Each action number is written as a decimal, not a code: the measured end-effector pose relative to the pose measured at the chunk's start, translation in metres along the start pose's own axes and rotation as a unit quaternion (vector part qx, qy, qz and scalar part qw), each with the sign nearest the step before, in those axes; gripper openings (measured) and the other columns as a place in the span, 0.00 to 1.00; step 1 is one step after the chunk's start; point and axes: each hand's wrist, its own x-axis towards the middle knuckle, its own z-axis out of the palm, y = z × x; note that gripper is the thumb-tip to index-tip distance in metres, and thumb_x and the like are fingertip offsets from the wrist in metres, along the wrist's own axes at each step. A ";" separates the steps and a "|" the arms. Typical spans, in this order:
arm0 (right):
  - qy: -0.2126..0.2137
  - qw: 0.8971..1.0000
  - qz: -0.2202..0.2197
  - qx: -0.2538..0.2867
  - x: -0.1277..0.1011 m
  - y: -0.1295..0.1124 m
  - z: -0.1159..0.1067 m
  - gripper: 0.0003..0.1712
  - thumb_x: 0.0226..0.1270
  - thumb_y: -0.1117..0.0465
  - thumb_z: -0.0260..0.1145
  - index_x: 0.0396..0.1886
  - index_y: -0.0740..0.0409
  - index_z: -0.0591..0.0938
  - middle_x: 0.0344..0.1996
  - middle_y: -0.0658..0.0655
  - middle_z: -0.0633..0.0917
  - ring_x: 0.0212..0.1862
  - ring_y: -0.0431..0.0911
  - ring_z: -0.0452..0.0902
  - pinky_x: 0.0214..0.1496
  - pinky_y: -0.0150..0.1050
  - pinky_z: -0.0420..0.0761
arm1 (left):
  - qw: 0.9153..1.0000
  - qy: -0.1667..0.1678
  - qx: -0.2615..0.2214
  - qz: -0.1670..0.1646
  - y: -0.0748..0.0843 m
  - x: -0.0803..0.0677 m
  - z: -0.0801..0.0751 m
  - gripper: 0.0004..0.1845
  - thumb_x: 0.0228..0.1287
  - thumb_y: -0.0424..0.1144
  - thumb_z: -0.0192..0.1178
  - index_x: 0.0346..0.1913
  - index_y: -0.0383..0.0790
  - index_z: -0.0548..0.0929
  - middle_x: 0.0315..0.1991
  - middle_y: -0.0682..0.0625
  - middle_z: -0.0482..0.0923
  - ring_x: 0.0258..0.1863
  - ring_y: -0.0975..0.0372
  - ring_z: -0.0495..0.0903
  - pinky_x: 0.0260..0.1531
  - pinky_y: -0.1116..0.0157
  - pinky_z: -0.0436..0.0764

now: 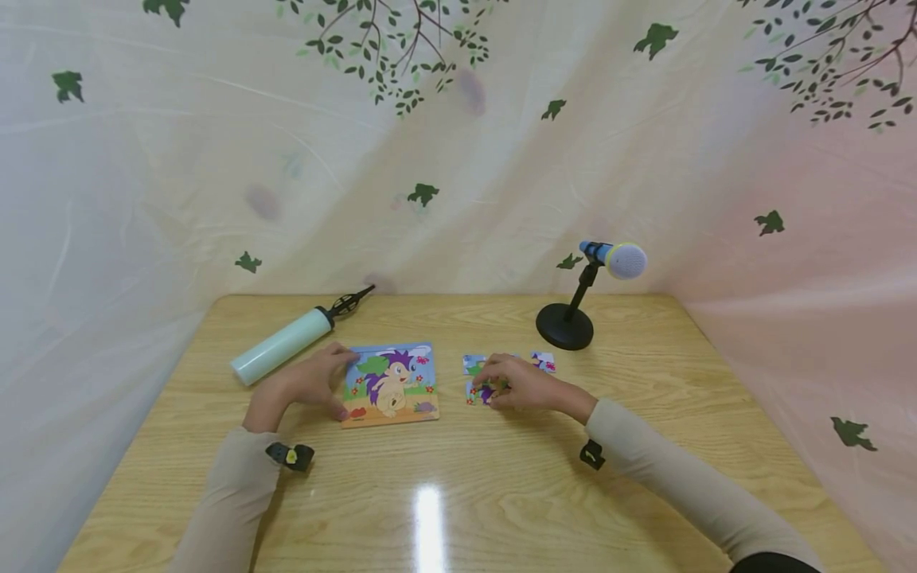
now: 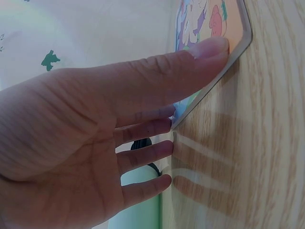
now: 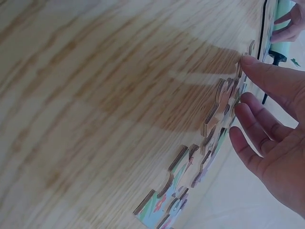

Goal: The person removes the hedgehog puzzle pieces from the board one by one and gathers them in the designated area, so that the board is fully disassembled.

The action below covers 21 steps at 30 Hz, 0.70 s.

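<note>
A picture puzzle board with a purple-spined hedgehog lies flat on the wooden table. My left hand is at its left edge. In the left wrist view the thumb presses on the board's corner and the straight fingers lie against its side. My right hand rests over loose puzzle pieces right of the board. In the right wrist view the thumb tip and straight fingers touch the pieces, which lie on the table.
Two more loose pieces lie beyond my right hand. A mint-green hand pump lies at the back left. A microphone on a round black stand is at the back right. Leaf-patterned sheets wall the table.
</note>
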 end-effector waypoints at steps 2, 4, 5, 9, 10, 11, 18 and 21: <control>0.000 1.000 -0.003 0.000 0.000 -0.001 0.000 0.18 0.64 0.65 0.73 0.54 0.55 0.87 0.51 0.55 0.82 0.48 0.47 0.77 0.51 0.40 0.84 | 1.000 -0.001 0.000 -0.001 0.000 0.000 0.000 0.54 0.48 0.42 0.81 0.76 0.31 0.63 0.71 0.33 0.62 0.71 0.38 0.62 0.74 0.37 0.64; 0.002 1.000 -0.008 0.000 0.000 -0.002 -0.001 0.18 0.64 0.65 0.73 0.55 0.56 0.86 0.51 0.55 0.82 0.49 0.47 0.77 0.52 0.41 0.84 | 1.000 -0.002 0.001 -0.002 0.000 0.000 0.000 0.54 0.48 0.42 0.81 0.76 0.31 0.63 0.71 0.33 0.62 0.72 0.38 0.62 0.74 0.37 0.63; 0.003 1.000 -0.012 -0.003 0.000 -0.002 -0.001 0.19 0.64 0.65 0.73 0.55 0.56 0.86 0.51 0.55 0.82 0.49 0.47 0.77 0.52 0.42 0.84 | 1.000 -0.001 0.001 -0.002 0.000 0.000 0.000 0.54 0.48 0.43 0.81 0.76 0.32 0.63 0.71 0.33 0.62 0.72 0.38 0.62 0.74 0.37 0.63; 0.011 0.999 -0.034 -0.005 0.004 -0.004 0.000 0.20 0.64 0.64 0.74 0.57 0.58 0.86 0.49 0.56 0.82 0.50 0.49 0.79 0.52 0.42 0.84 | 1.000 0.000 -0.001 -0.001 0.001 0.000 0.000 0.54 0.47 0.42 0.81 0.76 0.31 0.63 0.71 0.33 0.62 0.72 0.38 0.61 0.73 0.37 0.63; 0.013 0.999 -0.040 -0.006 0.006 -0.005 0.001 0.21 0.64 0.63 0.74 0.57 0.59 0.85 0.49 0.56 0.82 0.51 0.49 0.79 0.52 0.42 0.84 | 1.000 0.001 -0.002 -0.001 0.001 0.000 0.000 0.54 0.47 0.42 0.81 0.76 0.31 0.63 0.71 0.33 0.62 0.72 0.37 0.61 0.73 0.37 0.63; 0.014 0.999 -0.045 -0.010 0.008 -0.006 0.001 0.21 0.64 0.63 0.74 0.57 0.59 0.85 0.50 0.56 0.82 0.51 0.49 0.79 0.52 0.42 0.84 | 1.000 0.001 -0.004 -0.002 0.001 0.000 0.000 0.54 0.47 0.42 0.81 0.76 0.31 0.63 0.71 0.33 0.62 0.72 0.37 0.61 0.73 0.37 0.63; 0.009 0.998 -0.060 -0.014 0.026 -0.023 0.006 0.21 0.66 0.61 0.73 0.58 0.57 0.85 0.53 0.56 0.83 0.55 0.51 0.79 0.59 0.48 0.84 | 1.000 0.002 -0.016 0.002 0.000 -0.001 -0.002 0.55 0.47 0.40 0.81 0.76 0.30 0.62 0.71 0.32 0.61 0.72 0.36 0.61 0.74 0.36 0.62; 0.006 0.998 -0.064 -0.005 0.035 -0.031 0.008 0.21 0.65 0.61 0.73 0.58 0.57 0.84 0.54 0.58 0.82 0.57 0.52 0.79 0.61 0.48 0.84 | 1.000 0.004 -0.016 0.006 -0.001 0.000 -0.001 0.55 0.46 0.40 0.81 0.76 0.29 0.62 0.71 0.31 0.62 0.72 0.35 0.61 0.74 0.36 0.62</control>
